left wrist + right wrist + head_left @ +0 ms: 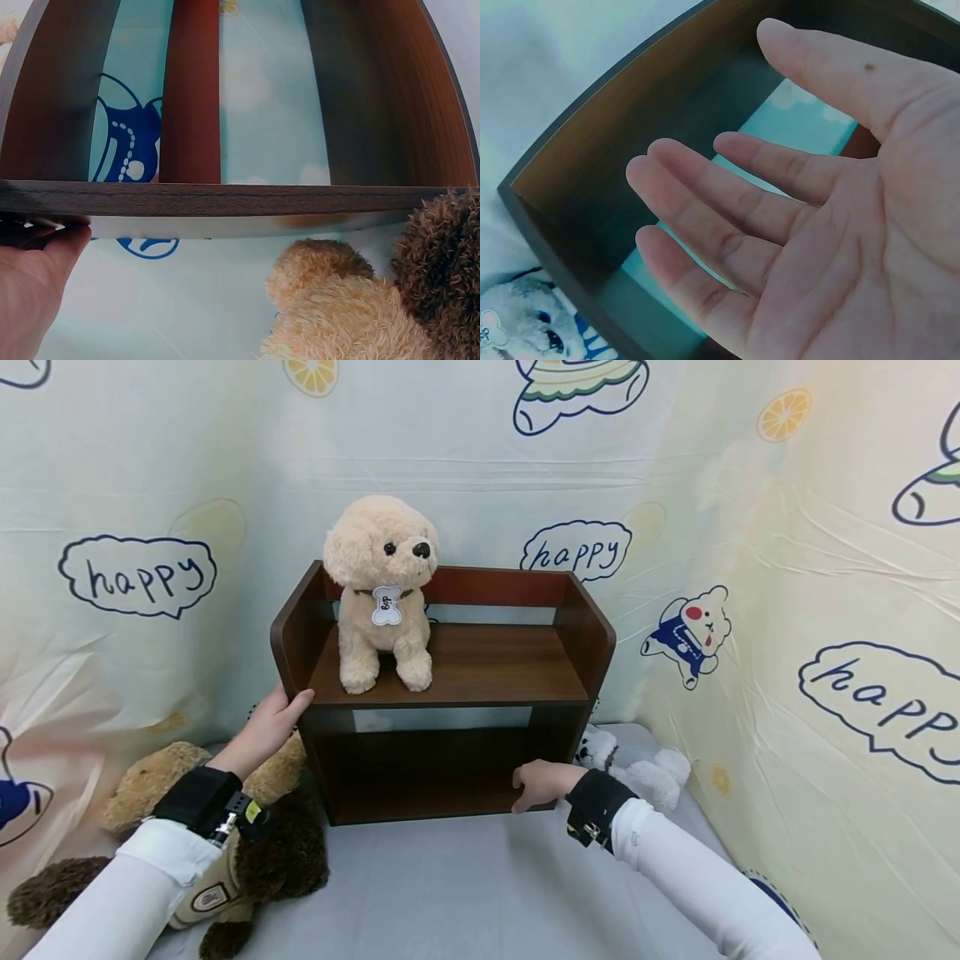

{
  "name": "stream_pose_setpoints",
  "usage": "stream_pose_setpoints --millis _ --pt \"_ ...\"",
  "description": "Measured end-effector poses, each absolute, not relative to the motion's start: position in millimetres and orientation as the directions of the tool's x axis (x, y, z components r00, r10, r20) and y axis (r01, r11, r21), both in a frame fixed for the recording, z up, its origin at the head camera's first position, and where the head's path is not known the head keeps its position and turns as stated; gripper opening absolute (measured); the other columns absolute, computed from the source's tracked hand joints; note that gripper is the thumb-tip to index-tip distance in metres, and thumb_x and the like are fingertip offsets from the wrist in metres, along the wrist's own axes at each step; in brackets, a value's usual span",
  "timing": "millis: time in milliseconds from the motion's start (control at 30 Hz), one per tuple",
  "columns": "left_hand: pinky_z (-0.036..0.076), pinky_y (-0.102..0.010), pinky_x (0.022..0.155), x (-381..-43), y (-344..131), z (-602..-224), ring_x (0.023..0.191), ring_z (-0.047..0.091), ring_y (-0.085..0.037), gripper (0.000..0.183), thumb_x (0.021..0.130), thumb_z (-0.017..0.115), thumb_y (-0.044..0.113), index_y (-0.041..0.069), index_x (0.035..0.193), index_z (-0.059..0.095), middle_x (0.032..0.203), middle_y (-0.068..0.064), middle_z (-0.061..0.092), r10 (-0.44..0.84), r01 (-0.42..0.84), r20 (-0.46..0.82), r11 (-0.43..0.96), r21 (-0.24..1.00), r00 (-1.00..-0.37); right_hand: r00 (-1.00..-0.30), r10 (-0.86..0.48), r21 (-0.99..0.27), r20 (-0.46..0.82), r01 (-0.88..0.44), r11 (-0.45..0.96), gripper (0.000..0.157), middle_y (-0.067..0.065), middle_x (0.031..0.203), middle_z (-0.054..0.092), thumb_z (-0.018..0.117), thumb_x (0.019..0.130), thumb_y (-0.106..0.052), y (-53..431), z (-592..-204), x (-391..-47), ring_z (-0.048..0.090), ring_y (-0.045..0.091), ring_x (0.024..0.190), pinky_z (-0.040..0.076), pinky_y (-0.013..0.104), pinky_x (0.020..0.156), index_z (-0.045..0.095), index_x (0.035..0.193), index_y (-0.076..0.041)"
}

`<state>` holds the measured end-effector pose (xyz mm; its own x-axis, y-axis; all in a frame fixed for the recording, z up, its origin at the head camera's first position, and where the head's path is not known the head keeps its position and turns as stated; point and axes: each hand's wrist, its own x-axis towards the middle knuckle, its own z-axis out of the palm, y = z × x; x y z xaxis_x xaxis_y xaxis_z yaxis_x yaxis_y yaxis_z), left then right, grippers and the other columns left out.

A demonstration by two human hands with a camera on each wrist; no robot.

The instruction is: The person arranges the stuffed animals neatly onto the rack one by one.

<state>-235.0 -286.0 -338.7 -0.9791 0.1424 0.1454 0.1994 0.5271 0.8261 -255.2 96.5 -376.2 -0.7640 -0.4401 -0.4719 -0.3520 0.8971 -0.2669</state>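
Observation:
A dark brown two-tier wooden shelf stands on the grey surface. My left hand rests against the outer face of its left side panel, thumb tip at the front edge; the other fingers are mostly hidden in shadow. My right hand is held in front of the lower tier, palm bare and fingers loosely extended, holding nothing. On the upper tier, left side, a cream plush dog sits upright, wearing a bone-shaped tag.
Left of the shelf, close under my left forearm, lie a dark brown plush toy and a tan plush toy. A white plush dog lies by the right side panel. Printed cloth walls stand behind and at both sides.

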Motion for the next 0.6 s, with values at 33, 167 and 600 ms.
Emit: stream_pose_setpoints --millis 33,167,600 --pt "0.013 -0.069 0.096 -235 -286 -339 0.132 0.008 -0.046 0.063 0.1 0.027 0.035 0.009 0.146 -0.007 0.149 -0.024 0.002 0.142 0.202 0.149 0.526 0.826 -0.979 -0.765 -0.439 -0.269 -0.471 -0.349 0.898 0.039 0.014 0.115 0.058 0.069 0.081 -0.024 98 -377 -256 0.054 0.019 0.092 0.047 0.035 0.082 0.06 0.113 -0.002" --pt "0.013 -0.068 0.097 -234 -287 -339 0.133 0.007 -0.046 0.063 0.1 0.027 0.036 0.009 0.146 -0.007 0.15 -0.023 0.002 0.135 0.2 0.15 0.533 0.822 -0.979 -0.767 -0.431 -0.285 -0.476 -0.329 0.9 0.039 0.014 0.113 0.058 0.069 0.081 -0.023 107 -379 -258 0.054 0.019 0.089 0.048 0.036 0.081 0.06 0.112 -0.002" --pt "0.014 -0.068 0.097 -239 -288 -341 0.133 0.007 -0.046 0.06 0.101 0.026 0.03 0.009 0.146 -0.007 0.149 -0.024 0.002 0.137 0.186 0.133 0.545 0.818 -0.982 -0.765 -0.442 -0.271 -0.469 -0.352 0.896 0.031 0.011 0.1 0.061 0.067 0.082 -0.02 140 -381 -262 0.055 0.019 0.083 0.048 0.034 0.073 0.062 0.104 0.001"
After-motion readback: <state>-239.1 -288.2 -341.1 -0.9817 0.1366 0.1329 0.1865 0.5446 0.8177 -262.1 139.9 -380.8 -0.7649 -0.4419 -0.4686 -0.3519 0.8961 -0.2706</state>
